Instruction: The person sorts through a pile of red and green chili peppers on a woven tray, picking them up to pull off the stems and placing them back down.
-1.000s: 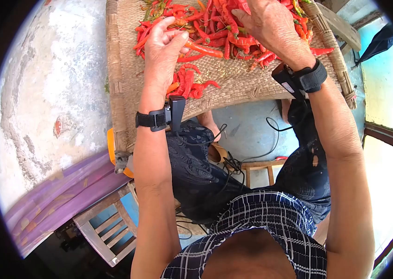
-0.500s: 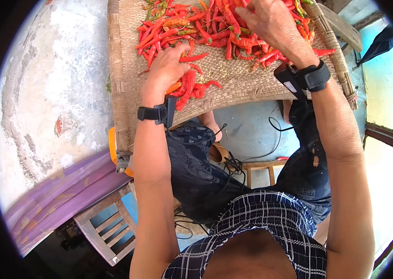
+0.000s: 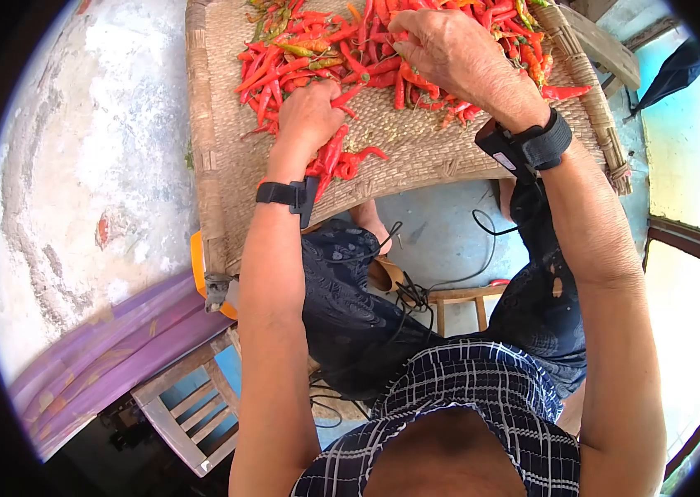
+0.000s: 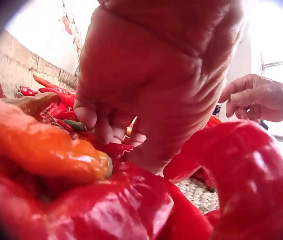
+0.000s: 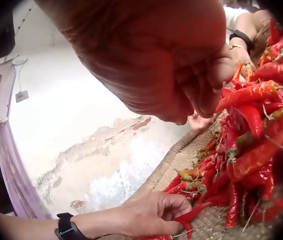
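Red chili peppers (image 3: pixel 379 66), with a few orange and green ones, lie heaped on a woven mat tray (image 3: pixel 416 137). My left hand (image 3: pixel 312 116) is low at the near left of the heap. In the right wrist view it pinches a red chili pepper (image 5: pixel 197 212) between thumb and fingers. A smaller group of peppers (image 3: pixel 354 161) lies beside its wrist; they loom large in the left wrist view. My right hand (image 3: pixel 457 58) hovers over the heap, fingers loosely bent, no pepper showing in it. Its fingertips are close to several peppers (image 5: pixel 251 95).
Another person's hand (image 5: pixel 239 52) reaches toward the far side of the heap. The tray's raised rim (image 3: pixel 201 124) runs along the left, near a flaking wall (image 3: pixel 101 149). A small wooden stool (image 3: pixel 457 294) and cables (image 3: pixel 416 290) are below the near edge.
My left hand came down from the heap's left side, where it held an orange-red pepper, and now pinches a red one lower down. The right hand has shifted slightly left and nearer.
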`<state>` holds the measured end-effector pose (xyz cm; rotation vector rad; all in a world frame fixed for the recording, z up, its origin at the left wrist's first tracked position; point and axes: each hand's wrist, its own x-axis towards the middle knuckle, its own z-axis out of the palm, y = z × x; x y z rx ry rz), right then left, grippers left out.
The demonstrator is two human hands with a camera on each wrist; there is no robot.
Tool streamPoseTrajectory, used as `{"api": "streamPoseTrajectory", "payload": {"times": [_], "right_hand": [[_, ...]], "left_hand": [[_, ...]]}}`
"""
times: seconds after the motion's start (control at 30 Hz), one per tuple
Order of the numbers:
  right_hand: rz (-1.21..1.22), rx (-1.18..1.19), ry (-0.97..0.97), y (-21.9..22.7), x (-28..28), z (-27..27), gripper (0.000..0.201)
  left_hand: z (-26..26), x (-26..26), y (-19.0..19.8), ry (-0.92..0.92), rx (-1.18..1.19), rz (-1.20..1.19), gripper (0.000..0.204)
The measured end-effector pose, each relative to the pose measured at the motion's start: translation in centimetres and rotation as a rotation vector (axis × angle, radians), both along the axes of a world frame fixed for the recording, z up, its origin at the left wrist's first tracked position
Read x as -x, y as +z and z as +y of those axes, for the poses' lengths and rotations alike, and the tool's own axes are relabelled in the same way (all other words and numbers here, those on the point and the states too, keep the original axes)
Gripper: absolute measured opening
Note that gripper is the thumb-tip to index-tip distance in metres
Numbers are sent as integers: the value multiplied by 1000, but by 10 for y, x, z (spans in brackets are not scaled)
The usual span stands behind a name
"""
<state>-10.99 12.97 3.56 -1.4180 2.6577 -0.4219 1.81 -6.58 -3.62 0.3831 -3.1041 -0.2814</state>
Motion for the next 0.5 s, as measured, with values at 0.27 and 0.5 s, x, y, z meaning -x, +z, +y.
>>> {"api": "streamPoseTrajectory", "payload": {"times": [0.27, 0.5], "right_hand": [[-25, 542, 168, -26, -2, -2, 25], [-34, 570, 323, -48, -16, -15, 37]], "left_hand": [[2, -8, 48, 188, -917, 276, 20], [23, -13, 63, 53, -1107, 274, 19]]}}
